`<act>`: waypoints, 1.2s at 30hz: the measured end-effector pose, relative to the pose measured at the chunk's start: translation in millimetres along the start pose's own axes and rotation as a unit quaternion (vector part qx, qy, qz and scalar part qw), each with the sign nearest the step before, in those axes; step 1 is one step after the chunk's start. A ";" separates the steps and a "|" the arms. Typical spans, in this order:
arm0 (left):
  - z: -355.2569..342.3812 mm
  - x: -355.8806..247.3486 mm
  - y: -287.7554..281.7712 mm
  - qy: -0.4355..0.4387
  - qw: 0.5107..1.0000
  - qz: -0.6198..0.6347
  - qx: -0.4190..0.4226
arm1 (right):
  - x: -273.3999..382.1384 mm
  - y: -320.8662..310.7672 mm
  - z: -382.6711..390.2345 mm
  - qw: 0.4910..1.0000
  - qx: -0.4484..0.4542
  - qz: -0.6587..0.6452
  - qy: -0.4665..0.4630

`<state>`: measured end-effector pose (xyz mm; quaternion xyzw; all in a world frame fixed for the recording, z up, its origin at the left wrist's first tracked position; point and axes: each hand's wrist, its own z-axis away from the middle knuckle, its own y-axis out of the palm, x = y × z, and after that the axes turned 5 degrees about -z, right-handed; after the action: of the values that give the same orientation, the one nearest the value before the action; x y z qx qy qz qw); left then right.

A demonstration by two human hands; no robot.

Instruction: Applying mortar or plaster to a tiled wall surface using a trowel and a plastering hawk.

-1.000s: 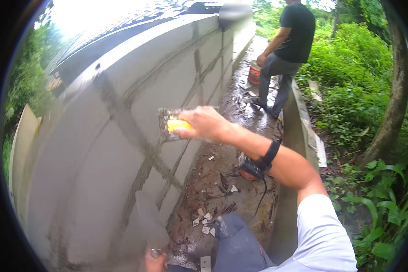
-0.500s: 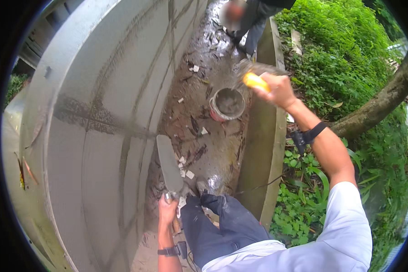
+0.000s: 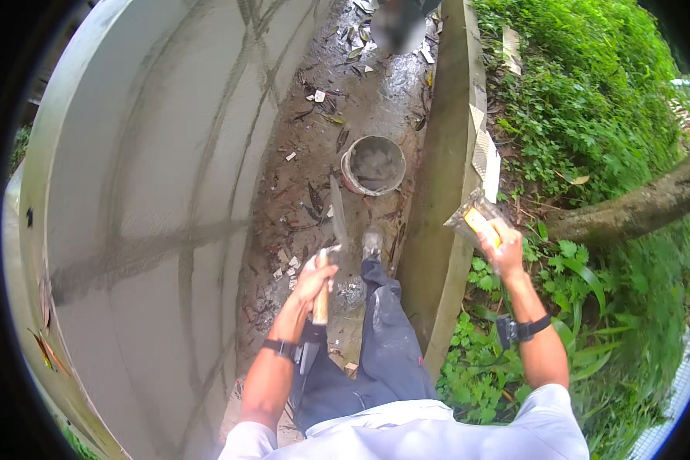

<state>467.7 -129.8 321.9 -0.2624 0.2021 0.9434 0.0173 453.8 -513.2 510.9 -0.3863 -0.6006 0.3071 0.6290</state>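
My left hand (image 3: 314, 280) is closed round the wooden handle of a trowel (image 3: 337, 218), whose thin grey blade points away from me, seen nearly edge-on. In my right hand (image 3: 504, 251) is a plastering float (image 3: 477, 218) with a yellow handle and a mud-smeared flat plate, held above the low concrete ledge. Ahead, between the two tools, a bucket (image 3: 349, 181) partly filled with grey mortar stands on the muddy ground. To my left rises a grey plastered wall (image 3: 146, 153) with darker damp bands crossing it.
A low concrete ledge (image 3: 446, 146) runs along the right, with green plants (image 3: 583, 84) behind it. From the right reaches a thick tree trunk (image 3: 629, 199). White fragments (image 3: 291, 262) and leaves litter the wet ground. Another person (image 3: 410, 11) is at the far end.
My right hand has come back toward me and rightward with the float, away from above the bucket. The trowel has swung rightward off the wall side, its blade turning edge-on. The view has shifted.
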 end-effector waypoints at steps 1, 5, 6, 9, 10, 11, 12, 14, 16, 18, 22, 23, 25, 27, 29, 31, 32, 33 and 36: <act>-28.6 -10.1 17.9 -0.002 1.000 -0.001 -0.007 | -19.1 12.6 -5.8 1.000 -0.009 -0.022 0.009; -155.8 -29.3 97.2 0.008 0.999 -0.039 -0.009 | -106.5 69.0 -49.5 0.992 -0.001 -0.108 0.071; -196.6 -26.3 108.2 -0.002 0.996 -0.086 0.004 | -126.1 84.8 -60.2 0.988 0.016 -0.120 0.101; -310.1 -10.3 118.8 -0.040 0.983 -0.178 -0.005 | -177.3 125.0 -80.5 0.983 0.012 -0.153 0.095; -341.8 -3.5 123.6 -0.060 0.973 -0.221 -0.016 | -194.4 131.4 -78.1 0.978 0.031 -0.158 0.133; -370.6 3.2 126.5 -0.070 0.943 -0.323 -0.033 | -209.4 137.7 -75.0 0.977 0.036 -0.151 0.144; -401.3 7.5 135.5 -0.078 0.944 -0.320 -0.031 | -225.5 139.5 -70.5 0.977 0.040 -0.138 0.156; -453.1 5.3 139.2 -0.122 0.916 -0.381 0.027 | -243.8 143.1 -64.6 0.973 0.058 -0.141 0.172; -495.2 8.7 143.5 -0.147 0.919 -0.365 0.015 | -257.7 142.4 -55.8 0.970 0.074 -0.142 0.183; -522.6 7.4 147.7 -0.179 0.900 -0.396 0.015 | -267.2 141.5 -46.5 0.959 0.084 -0.148 0.227; -535.5 -7.9 167.8 -0.164 0.894 -0.417 0.032 | -281.4 138.6 -34.3 0.938 0.094 -0.172 0.285; -528.0 -12.3 174.4 -0.159 0.896 -0.412 0.039 | -284.4 135.0 -33.4 0.939 0.089 -0.177 0.282; -513.9 -21.4 174.6 -0.142 0.897 -0.416 0.041 | -286.3 133.6 -32.5 0.934 0.094 -0.183 0.293; -500.5 -33.3 176.3 -0.137 0.909 -0.391 0.037 | -285.8 134.7 -33.6 0.929 0.101 -0.189 0.301; -484.2 -34.5 167.2 -0.116 0.908 -0.401 0.041 | -282.4 136.8 -39.1 0.926 0.097 -0.203 0.302; -462.9 -36.7 156.2 -0.091 0.906 -0.410 0.048 | -279.8 136.2 -45.4 0.936 0.098 -0.191 0.279; -446.2 -39.3 151.9 -0.069 0.914 -0.397 0.055 | -277.3 133.8 -48.2 0.943 0.102 -0.180 0.261; -428.4 -40.9 147.3 -0.048 0.920 -0.384 0.062 | -274.8 131.6 -51.2 0.944 0.100 -0.177 0.258; -364.7 -50.7 140.8 -0.024 0.940 -0.336 0.056 | -265.1 117.3 -60.2 0.945 0.099 -0.185 0.249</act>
<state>669.8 -397.7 115.2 -0.2910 0.1546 0.8758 0.3526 498.9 -685.5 274.3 -0.2679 -0.4526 0.1372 0.8394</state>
